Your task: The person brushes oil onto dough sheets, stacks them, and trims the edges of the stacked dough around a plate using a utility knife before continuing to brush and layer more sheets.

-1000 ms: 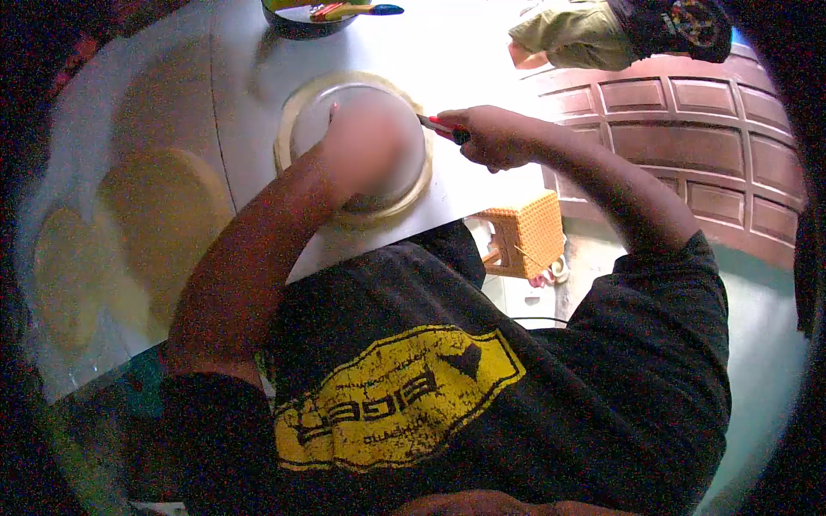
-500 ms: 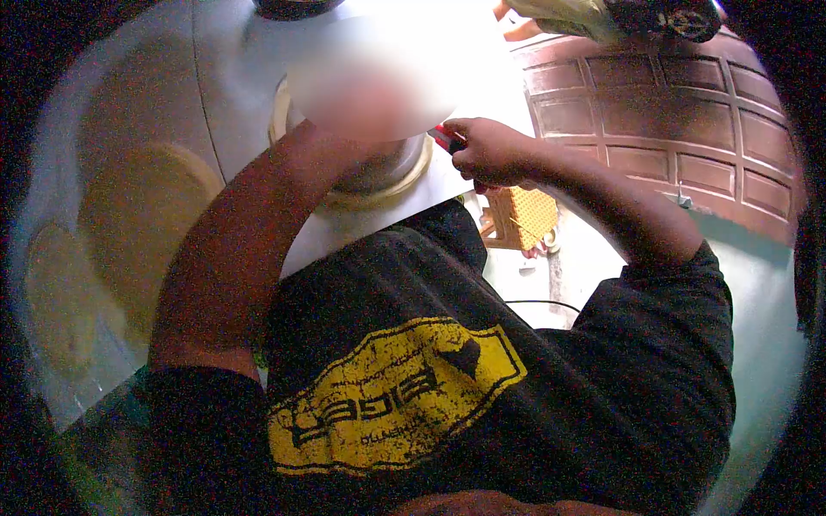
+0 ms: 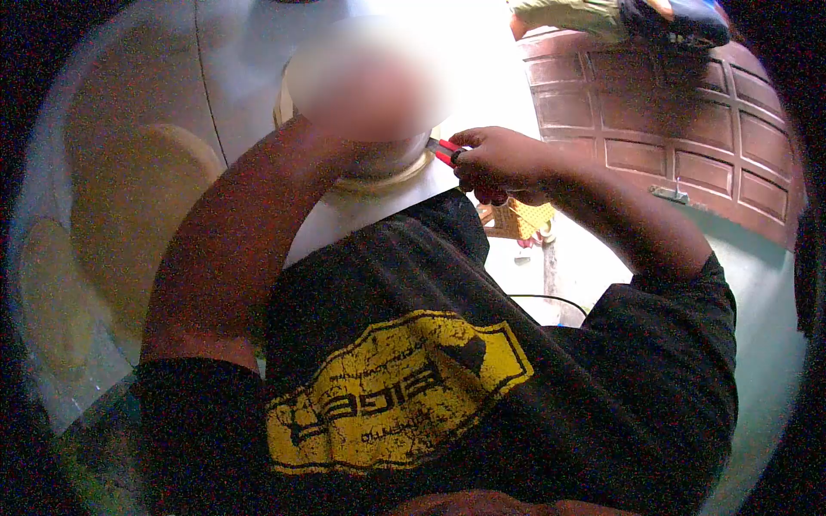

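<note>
A round grey lid or plate lies on a pale, flat round sheet on the white table. My left hand is over the round plate, and a blur hides its fingers. On the right, my right hand is closed round the red and black handle of a knife-like tool. The tool's tip is at the right edge of the round plate and the pale sheet.
Flat, pale round pieces lie on the table's left part. Beyond the table's right side are an orange woven basket and a brown panelled door. Another person's clothed leg shows at the top.
The view has shifted, so the bowl at the top has nearly left it. My right hand and the tool have moved down along the plate's right edge. A blur now covers my left hand.
</note>
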Tool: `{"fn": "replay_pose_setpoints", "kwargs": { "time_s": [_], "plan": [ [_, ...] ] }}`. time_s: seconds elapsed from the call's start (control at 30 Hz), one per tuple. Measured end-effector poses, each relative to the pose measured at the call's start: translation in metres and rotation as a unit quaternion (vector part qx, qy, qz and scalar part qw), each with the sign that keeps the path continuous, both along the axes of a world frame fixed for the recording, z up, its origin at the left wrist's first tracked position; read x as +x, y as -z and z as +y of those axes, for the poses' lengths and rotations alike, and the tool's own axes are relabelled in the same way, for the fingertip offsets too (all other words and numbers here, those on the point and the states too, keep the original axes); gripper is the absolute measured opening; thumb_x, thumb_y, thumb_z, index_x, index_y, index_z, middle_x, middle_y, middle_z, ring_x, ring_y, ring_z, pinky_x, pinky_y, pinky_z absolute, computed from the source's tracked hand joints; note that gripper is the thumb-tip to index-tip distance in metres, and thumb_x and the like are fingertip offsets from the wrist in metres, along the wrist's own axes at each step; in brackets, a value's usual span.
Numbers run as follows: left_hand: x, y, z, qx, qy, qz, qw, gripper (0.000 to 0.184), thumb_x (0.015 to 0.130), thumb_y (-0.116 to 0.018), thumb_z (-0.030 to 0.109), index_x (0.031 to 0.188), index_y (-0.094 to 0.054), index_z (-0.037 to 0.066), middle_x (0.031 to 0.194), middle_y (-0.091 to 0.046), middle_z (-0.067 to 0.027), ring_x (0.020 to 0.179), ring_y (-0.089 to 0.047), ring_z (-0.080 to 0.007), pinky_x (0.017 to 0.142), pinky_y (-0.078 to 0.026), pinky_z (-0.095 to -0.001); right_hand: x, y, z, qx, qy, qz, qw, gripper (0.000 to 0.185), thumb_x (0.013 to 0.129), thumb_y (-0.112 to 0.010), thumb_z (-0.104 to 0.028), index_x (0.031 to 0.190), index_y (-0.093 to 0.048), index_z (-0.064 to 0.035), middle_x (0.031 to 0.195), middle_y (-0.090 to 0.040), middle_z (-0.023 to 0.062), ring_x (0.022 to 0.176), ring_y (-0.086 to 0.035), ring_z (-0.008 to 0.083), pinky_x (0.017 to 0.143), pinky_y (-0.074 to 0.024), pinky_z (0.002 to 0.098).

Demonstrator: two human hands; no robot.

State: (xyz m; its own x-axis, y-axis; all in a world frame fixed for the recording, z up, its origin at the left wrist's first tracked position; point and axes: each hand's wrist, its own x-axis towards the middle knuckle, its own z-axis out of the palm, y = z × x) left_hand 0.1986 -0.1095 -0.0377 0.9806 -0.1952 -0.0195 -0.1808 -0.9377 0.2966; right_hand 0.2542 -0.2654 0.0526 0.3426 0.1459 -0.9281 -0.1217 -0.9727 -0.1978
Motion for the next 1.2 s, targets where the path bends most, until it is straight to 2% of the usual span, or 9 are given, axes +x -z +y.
{"fn": "replay_pose_setpoints", "kwargs": {
  "time_s": [0.1,0.2,0.3,0.5,0.7,0.77,0.9,0.97,1.2],
  "plan": [
    [0.014,0.004,0.001,0.039,0.018,0.074,0.996,0.032,0.076,-0.070,0.020,0.106,-0.071,0.008,0.120,-0.058,-0.0120,0.111,-0.055,-0.0354,0.075,-0.054,-0.0621,0.004,0.001,0.000,0.011,0.009,0.025,1.000,0.041,0.085,-0.052,-0.011,0.124,-0.048,0.0013,0.068,-0.049,0.0031,0.050,-0.044,0.0117,0.041,-0.0332,0.0256],
    [0.013,0.004,0.009,0.022,0.019,0.064,0.998,0.033,0.076,-0.070,0.019,0.107,-0.071,0.008,0.121,-0.058,-0.0119,0.112,-0.055,-0.0355,0.076,-0.053,-0.0630,0.007,-0.001,0.001,0.033,0.076,0.066,0.994,0.043,0.087,-0.053,-0.012,0.128,-0.047,0.0002,0.068,-0.046,0.0013,0.050,-0.043,0.0116,0.041,-0.0308,0.0258],
    [0.017,0.003,0.012,0.009,0.016,0.039,0.999,0.033,0.076,-0.069,0.018,0.107,-0.071,0.008,0.122,-0.058,-0.0119,0.112,-0.055,-0.0356,0.077,-0.052,-0.0640,0.019,0.006,-0.009,0.037,-0.032,0.056,0.997,0.044,0.088,-0.054,-0.014,0.129,-0.046,-0.0002,0.069,-0.048,0.0014,0.050,-0.044,0.0104,0.041,-0.0324,0.0241],
    [0.008,0.010,-0.003,-0.005,-0.016,0.021,1.000,0.033,0.076,-0.068,0.017,0.108,-0.070,0.007,0.123,-0.057,-0.0118,0.113,-0.055,-0.0357,0.080,-0.050,-0.0659,0.006,0.023,-0.041,0.117,-0.032,0.069,0.990,0.046,0.090,-0.054,-0.014,0.133,-0.045,-0.0008,0.072,-0.053,0.0022,0.048,-0.047,0.0074,0.040,-0.0362,0.0197],
    [0.008,0.012,-0.003,-0.016,-0.039,0.013,0.999,0.034,0.076,-0.067,0.015,0.108,-0.070,0.007,0.125,-0.057,-0.0118,0.114,-0.055,-0.0359,0.083,-0.047,-0.0678,-0.006,0.016,-0.032,0.107,0.062,0.086,0.989,0.044,0.089,-0.054,-0.012,0.131,-0.046,-0.0019,0.072,-0.055,0.0022,0.045,-0.050,0.0068,0.038,-0.0408,0.0172],
    [0.004,0.012,0.001,-0.027,-0.041,0.017,0.999,0.034,0.076,-0.067,0.014,0.109,-0.070,0.007,0.125,-0.057,-0.0117,0.114,-0.055,-0.0356,0.084,-0.047,-0.0678,-0.023,0.009,-0.018,0.094,0.221,0.118,0.964,0.040,0.088,-0.054,-0.012,0.127,-0.049,-0.0028,0.071,-0.055,0.0017,0.044,-0.050,0.0063,0.038,-0.0413,0.0152],
    [0.000,0.016,0.006,-0.034,-0.033,0.013,0.999,0.032,0.077,-0.065,0.015,0.108,-0.070,0.007,0.123,-0.058,-0.0123,0.113,-0.056,-0.0355,0.084,-0.048,-0.0650,-0.037,0.006,-0.012,0.098,0.272,0.124,0.949,0.035,0.088,-0.056,-0.015,0.120,-0.052,-0.0035,0.070,-0.056,0.0006,0.043,-0.049,0.0059,0.037,-0.0406,0.0151],
    [0.001,0.019,0.006,-0.033,-0.028,0.006,0.999,0.031,0.078,-0.064,0.015,0.108,-0.070,0.007,0.121,-0.058,-0.0128,0.112,-0.056,-0.0357,0.084,-0.048,-0.0634,-0.040,0.008,-0.013,0.114,0.303,0.141,0.936,0.027,0.089,-0.057,-0.019,0.112,-0.054,-0.0046,0.069,-0.057,-0.0001,0.043,-0.049,0.0057,0.037,-0.0408,0.0156],
    [-0.001,0.026,0.008,-0.029,-0.012,-0.018,0.999,0.029,0.080,-0.062,0.016,0.106,-0.069,0.007,0.116,-0.060,-0.0145,0.107,-0.058,-0.0362,0.085,-0.049,-0.0578,-0.051,0.015,-0.011,0.089,0.359,0.187,0.910,0.023,0.091,-0.058,-0.024,0.105,-0.052,-0.0064,0.070,-0.059,0.0007,0.043,-0.049,0.0054,0.036,-0.0402,0.0161]
  ]
}}
